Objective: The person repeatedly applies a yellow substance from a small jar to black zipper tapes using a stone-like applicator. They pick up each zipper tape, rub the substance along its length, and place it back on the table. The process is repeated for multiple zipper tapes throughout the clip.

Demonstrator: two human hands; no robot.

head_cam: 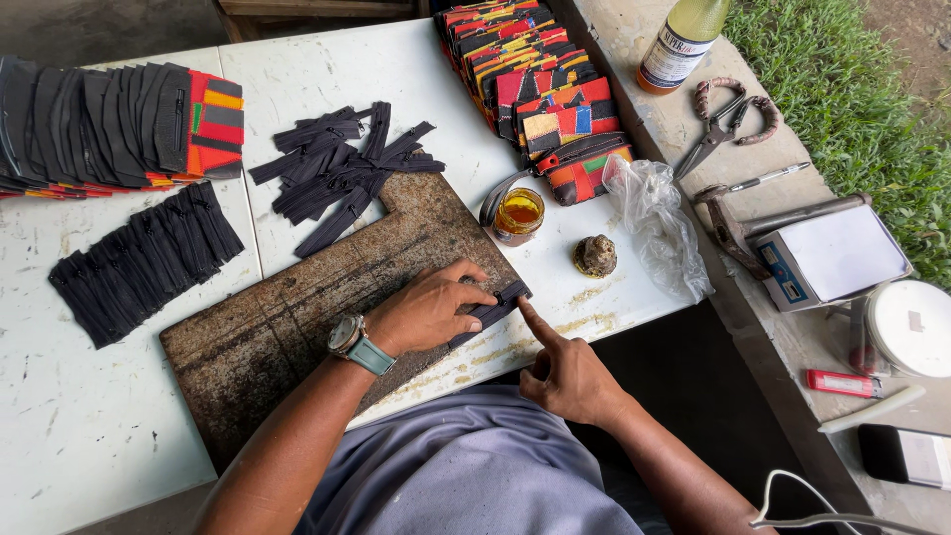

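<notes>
My left hand (428,309), with a wristwatch on it, presses flat on a short black zipper strip (495,305) that lies at the right end of a worn dark wooden board (297,317). My right hand (565,372) is mostly curled, with its index finger stretched out and touching the strip's right end near the board's corner. A small open jar of amber glue (517,215) stands just beyond the board. A loose heap of black zipper pieces (342,168) lies at the board's far edge.
Stacks of colourful patchwork pouches (535,79) and black-backed ones (109,124) sit on the white table, with a row of zipper pieces (144,260) at left. A clear plastic bag (654,223) and a brown lump (594,256) lie right. Scissors (728,119), bottle (684,40), pen, boxes crowd the concrete ledge.
</notes>
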